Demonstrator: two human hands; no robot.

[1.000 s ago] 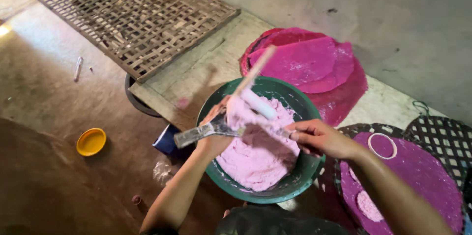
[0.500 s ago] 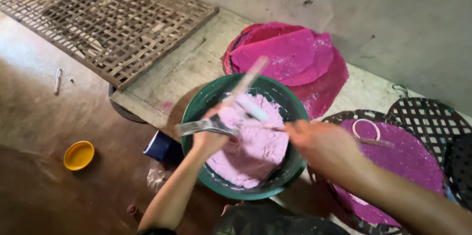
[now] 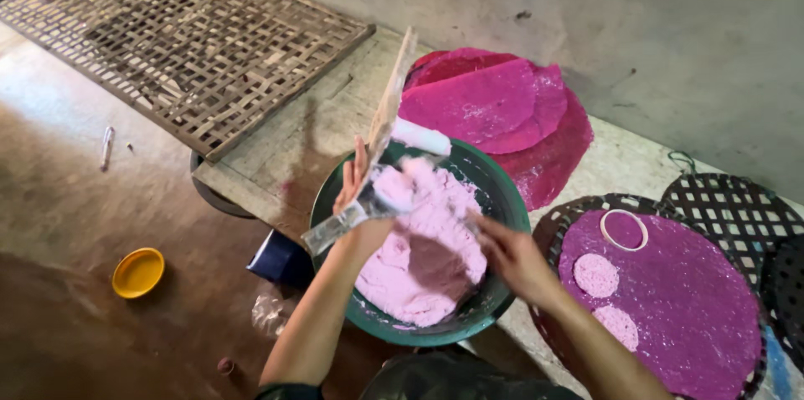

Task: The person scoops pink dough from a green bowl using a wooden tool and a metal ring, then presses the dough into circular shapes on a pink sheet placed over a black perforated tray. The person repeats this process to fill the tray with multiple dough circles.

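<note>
A green bowl (image 3: pixel 502 190) in front of me holds a mound of pale pink dough (image 3: pixel 423 262). My left hand (image 3: pixel 356 190) grips a flat wooden stick (image 3: pixel 392 98) that stands almost upright over the bowl's left side, with dough stuck to its lower part. A metal scraper (image 3: pixel 335 228) lies across that wrist; how it is held is unclear. My right hand (image 3: pixel 511 258) reaches into the bowl from the right, fingers in the dough.
A stack of magenta sheets (image 3: pixel 494 107) lies behind the bowl. To the right, a purple round (image 3: pixel 670 308) with a white ring (image 3: pixel 624 228) rests on dark lattice trays (image 3: pixel 737 207). A woven bamboo rack (image 3: pixel 184 40) lies far left. A yellow lid (image 3: pixel 138 273) sits on the floor.
The left hand has tipped the wooden stick up to nearly vertical. The right hand has gone from the bowl's rim down into the dough. The camera has moved closer.
</note>
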